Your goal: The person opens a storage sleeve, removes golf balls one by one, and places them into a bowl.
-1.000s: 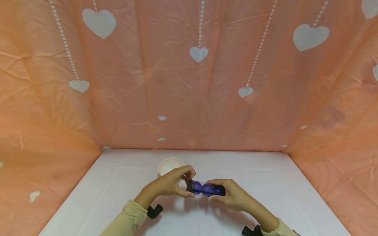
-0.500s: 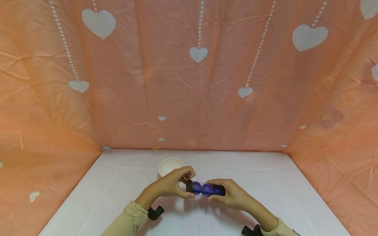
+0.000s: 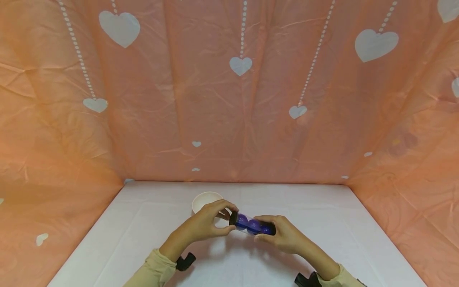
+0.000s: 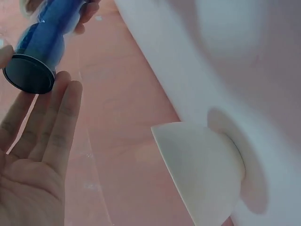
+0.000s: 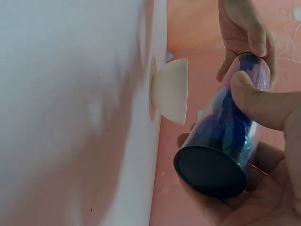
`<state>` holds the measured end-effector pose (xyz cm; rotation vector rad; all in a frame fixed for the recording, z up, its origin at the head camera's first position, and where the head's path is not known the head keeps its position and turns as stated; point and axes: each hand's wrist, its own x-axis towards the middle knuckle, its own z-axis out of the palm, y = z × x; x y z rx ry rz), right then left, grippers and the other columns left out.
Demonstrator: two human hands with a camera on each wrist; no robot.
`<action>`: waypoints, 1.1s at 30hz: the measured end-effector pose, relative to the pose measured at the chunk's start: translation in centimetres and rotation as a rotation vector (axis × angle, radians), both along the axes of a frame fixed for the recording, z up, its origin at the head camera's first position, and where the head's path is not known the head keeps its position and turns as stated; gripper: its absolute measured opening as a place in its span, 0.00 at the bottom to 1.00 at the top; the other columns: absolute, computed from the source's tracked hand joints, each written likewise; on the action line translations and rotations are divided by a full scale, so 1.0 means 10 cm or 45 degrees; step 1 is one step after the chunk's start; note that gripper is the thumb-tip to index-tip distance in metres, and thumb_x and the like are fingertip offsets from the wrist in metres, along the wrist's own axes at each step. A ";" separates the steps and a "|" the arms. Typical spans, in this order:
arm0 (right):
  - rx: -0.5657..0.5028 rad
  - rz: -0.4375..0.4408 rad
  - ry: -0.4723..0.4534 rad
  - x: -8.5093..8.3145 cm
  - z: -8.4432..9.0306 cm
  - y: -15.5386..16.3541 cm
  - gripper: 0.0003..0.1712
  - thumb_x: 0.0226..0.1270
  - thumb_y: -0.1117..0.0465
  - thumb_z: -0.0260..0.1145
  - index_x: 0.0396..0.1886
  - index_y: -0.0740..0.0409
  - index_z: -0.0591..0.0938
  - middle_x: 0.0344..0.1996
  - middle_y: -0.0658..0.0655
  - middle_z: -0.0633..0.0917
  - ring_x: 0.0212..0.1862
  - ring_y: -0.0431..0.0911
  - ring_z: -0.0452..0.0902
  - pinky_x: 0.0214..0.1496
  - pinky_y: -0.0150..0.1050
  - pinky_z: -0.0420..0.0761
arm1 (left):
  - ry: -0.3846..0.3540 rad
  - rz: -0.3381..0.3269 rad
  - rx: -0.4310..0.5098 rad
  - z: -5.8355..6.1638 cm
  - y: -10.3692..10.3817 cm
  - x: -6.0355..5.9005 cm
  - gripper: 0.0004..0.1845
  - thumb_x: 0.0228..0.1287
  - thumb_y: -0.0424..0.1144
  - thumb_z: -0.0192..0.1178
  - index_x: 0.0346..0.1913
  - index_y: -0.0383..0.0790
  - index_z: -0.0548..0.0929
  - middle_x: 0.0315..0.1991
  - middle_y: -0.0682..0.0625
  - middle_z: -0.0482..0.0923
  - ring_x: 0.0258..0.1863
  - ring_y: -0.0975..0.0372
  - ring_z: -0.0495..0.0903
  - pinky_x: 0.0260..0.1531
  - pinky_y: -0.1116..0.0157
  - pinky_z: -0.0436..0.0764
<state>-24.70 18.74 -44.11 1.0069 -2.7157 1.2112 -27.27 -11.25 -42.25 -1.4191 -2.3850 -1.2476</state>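
A clear tube (image 3: 254, 227) with black end caps holds several purple-blue balls in a row. My right hand (image 3: 283, 236) grips its right end, thumb on the near side and fingers round the far side. At the left end, my left hand (image 3: 204, 224) pinches the black cap (image 4: 29, 74) between thumb and fingertips. The left wrist view shows those fingers nearly straight under the cap's edge. In the right wrist view, the cap (image 5: 210, 172) at the other end faces the camera. The tube is held above the table, its left end tilted slightly higher.
A white bowl (image 3: 201, 200) stands on the white table (image 3: 308, 203) behind my left hand, partly hidden by it. An orange sheet (image 3: 215, 99) with white hearts walls the table at the back and both sides. Black wrist mounts (image 3: 185, 262) sit below both wrists.
The tube's left end has risen a little and the tube has shifted slightly right. Both hands have moved with it, keeping their holds. The bowl has not moved.
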 end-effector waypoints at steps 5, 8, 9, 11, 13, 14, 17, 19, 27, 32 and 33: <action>-0.016 0.012 -0.035 0.00 0.00 0.02 0.29 0.70 0.52 0.78 0.64 0.62 0.86 0.55 0.61 0.90 0.46 0.37 0.83 0.49 0.34 0.86 | 0.029 0.007 0.043 -0.02 0.01 0.01 0.23 0.64 0.29 0.75 0.60 0.32 0.83 0.52 0.45 0.86 0.46 0.61 0.89 0.50 0.65 0.91; -0.018 0.025 -0.052 0.00 0.00 0.02 0.29 0.70 0.52 0.78 0.65 0.63 0.85 0.56 0.62 0.90 0.45 0.36 0.83 0.49 0.34 0.86 | 0.014 0.011 0.071 -0.04 0.00 0.01 0.22 0.61 0.28 0.75 0.58 0.32 0.84 0.50 0.46 0.87 0.44 0.63 0.89 0.49 0.66 0.91; -0.019 0.028 -0.057 0.00 0.00 0.02 0.29 0.70 0.52 0.78 0.65 0.63 0.85 0.56 0.63 0.89 0.45 0.36 0.83 0.49 0.34 0.86 | 0.001 0.013 0.077 -0.03 0.00 0.01 0.22 0.61 0.27 0.76 0.58 0.32 0.85 0.50 0.46 0.87 0.44 0.63 0.89 0.49 0.66 0.91; -0.016 0.030 -0.063 0.00 0.01 0.02 0.30 0.70 0.52 0.78 0.65 0.63 0.85 0.56 0.63 0.89 0.45 0.36 0.83 0.49 0.34 0.87 | -0.010 0.011 0.078 -0.03 0.00 0.01 0.22 0.60 0.27 0.76 0.58 0.32 0.85 0.49 0.47 0.88 0.44 0.63 0.89 0.49 0.66 0.91; -0.010 0.030 -0.066 0.00 0.01 0.02 0.30 0.70 0.52 0.78 0.66 0.64 0.85 0.57 0.63 0.89 0.45 0.35 0.83 0.48 0.34 0.86 | -0.031 0.004 0.071 -0.03 -0.01 0.00 0.22 0.60 0.27 0.76 0.58 0.32 0.85 0.49 0.47 0.88 0.44 0.63 0.89 0.49 0.66 0.91; -0.008 0.031 -0.066 0.01 0.00 0.02 0.30 0.70 0.52 0.78 0.65 0.64 0.85 0.57 0.64 0.89 0.44 0.35 0.83 0.48 0.33 0.86 | -0.041 -0.002 0.067 -0.02 -0.01 0.00 0.22 0.60 0.27 0.75 0.58 0.31 0.85 0.50 0.46 0.88 0.44 0.63 0.89 0.49 0.66 0.91; -0.015 0.038 -0.074 0.01 0.00 0.02 0.30 0.70 0.54 0.79 0.65 0.64 0.85 0.56 0.64 0.89 0.44 0.35 0.83 0.48 0.33 0.86 | -0.066 -0.013 0.059 -0.01 -0.01 -0.01 0.21 0.61 0.26 0.75 0.58 0.32 0.86 0.50 0.46 0.88 0.44 0.62 0.89 0.49 0.65 0.91; -0.017 0.040 -0.070 0.01 0.00 0.01 0.29 0.70 0.54 0.79 0.65 0.64 0.85 0.56 0.64 0.89 0.44 0.35 0.83 0.49 0.34 0.86 | -0.082 -0.012 0.069 -0.01 -0.02 -0.01 0.21 0.60 0.26 0.75 0.58 0.33 0.86 0.50 0.46 0.88 0.45 0.60 0.90 0.50 0.64 0.91; 0.001 -0.011 -0.056 -0.03 0.01 -0.01 0.28 0.67 0.53 0.81 0.63 0.58 0.86 0.55 0.58 0.90 0.49 0.39 0.84 0.54 0.36 0.86 | -0.078 0.044 0.121 -0.02 -0.02 -0.03 0.22 0.59 0.26 0.75 0.58 0.34 0.86 0.51 0.46 0.88 0.45 0.60 0.89 0.50 0.63 0.91; 0.017 -0.023 -0.009 -0.04 0.00 0.00 0.30 0.64 0.55 0.83 0.65 0.55 0.86 0.57 0.56 0.89 0.53 0.42 0.84 0.57 0.38 0.85 | -0.099 0.093 0.140 -0.01 -0.02 -0.01 0.22 0.60 0.27 0.76 0.57 0.39 0.87 0.50 0.47 0.87 0.45 0.60 0.88 0.48 0.64 0.91; 0.017 -0.030 0.003 -0.04 -0.01 0.01 0.30 0.64 0.55 0.83 0.65 0.54 0.86 0.58 0.56 0.89 0.53 0.43 0.85 0.58 0.39 0.85 | -0.099 0.107 0.146 -0.01 -0.02 -0.01 0.22 0.60 0.27 0.76 0.57 0.39 0.87 0.49 0.48 0.87 0.45 0.60 0.88 0.47 0.65 0.91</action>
